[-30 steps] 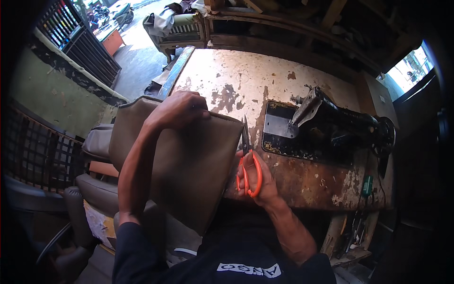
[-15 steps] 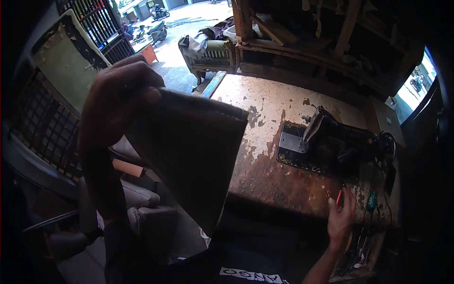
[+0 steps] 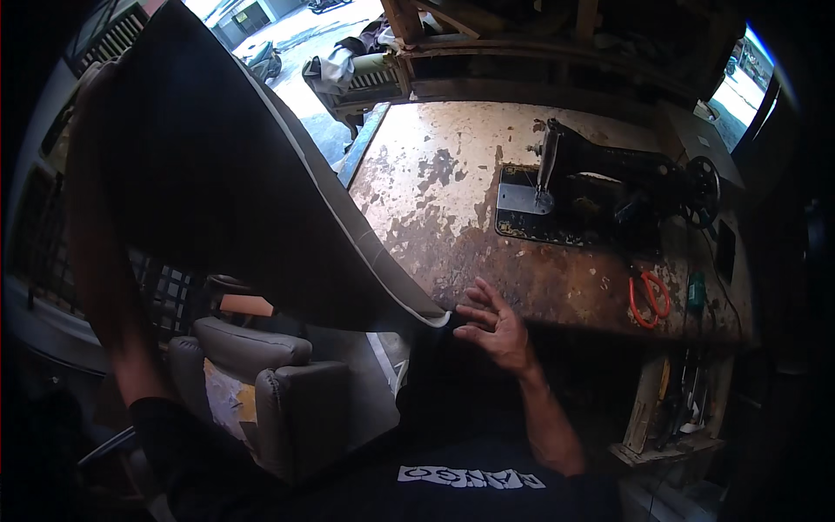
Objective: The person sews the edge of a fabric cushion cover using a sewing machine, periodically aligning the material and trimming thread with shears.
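Note:
A large dark piece of upholstery material [image 3: 217,165], pale along one edge and grey-brown on its turned face, hangs across the left half of the view. My raised left hand [image 3: 90,85] grips its upper left part; some of those fingers are hidden. Beside its lower right corner is my right hand [image 3: 500,331], fingers spread and nothing held; whether a fingertip touches the corner I cannot tell. A pair of scissors with orange-red handles [image 3: 650,300] lies on the worn table [image 3: 435,209], right of my right hand.
A black sewing machine [image 3: 600,174] stands on the table's right side. Near it lies a green object [image 3: 696,291]. Below left sits a grey padded armchair [image 3: 304,409]. A wooden frame [image 3: 522,56] stands behind the table, and a cloth-laden bench [image 3: 370,74] stands behind left.
My left hand has lifted the material up and left, so it spreads wider. My right hand has left the scissors on the table and moved left to the material's corner.

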Tool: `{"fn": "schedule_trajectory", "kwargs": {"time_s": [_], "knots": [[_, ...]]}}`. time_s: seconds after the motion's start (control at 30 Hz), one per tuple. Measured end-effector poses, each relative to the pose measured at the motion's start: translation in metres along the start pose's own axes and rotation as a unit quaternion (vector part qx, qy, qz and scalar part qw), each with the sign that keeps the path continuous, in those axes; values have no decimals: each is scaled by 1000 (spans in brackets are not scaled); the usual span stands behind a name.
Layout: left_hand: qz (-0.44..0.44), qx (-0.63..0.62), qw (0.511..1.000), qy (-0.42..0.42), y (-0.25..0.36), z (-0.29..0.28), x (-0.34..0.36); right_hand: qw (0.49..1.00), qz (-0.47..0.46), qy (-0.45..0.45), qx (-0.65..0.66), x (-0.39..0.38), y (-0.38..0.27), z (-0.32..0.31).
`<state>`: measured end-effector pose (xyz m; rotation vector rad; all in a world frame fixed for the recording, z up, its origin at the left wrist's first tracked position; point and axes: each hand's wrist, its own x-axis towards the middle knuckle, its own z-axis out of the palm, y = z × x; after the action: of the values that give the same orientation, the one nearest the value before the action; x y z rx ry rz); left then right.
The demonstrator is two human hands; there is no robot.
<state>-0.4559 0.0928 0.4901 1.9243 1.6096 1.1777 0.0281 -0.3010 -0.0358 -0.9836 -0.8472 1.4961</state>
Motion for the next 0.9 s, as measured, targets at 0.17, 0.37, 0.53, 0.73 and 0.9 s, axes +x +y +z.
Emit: {"fn": "schedule_trajectory", "kwargs": {"time_s": [0.17, 0.37, 0.53, 0.73, 0.9], "knots": [[-42, 188, 981, -23, -104, 18, 10, 948, -46, 34, -314, 6, -23, 35], [-33, -24, 999, -23, -109, 47, -27, 855, -193, 28, -480, 19, 16, 47], [2, -181, 982, 58, -54, -1, -75, 869, -232, 39, -434, 29, 36, 59], [42, -194, 967, 160, -15, -79, -117, 901, -177, -55, -393, 5, -33, 36], [-44, -225, 957, 180, -71, -73, -140, 912, -274, 161, -259, -36, -133, -37]]}}
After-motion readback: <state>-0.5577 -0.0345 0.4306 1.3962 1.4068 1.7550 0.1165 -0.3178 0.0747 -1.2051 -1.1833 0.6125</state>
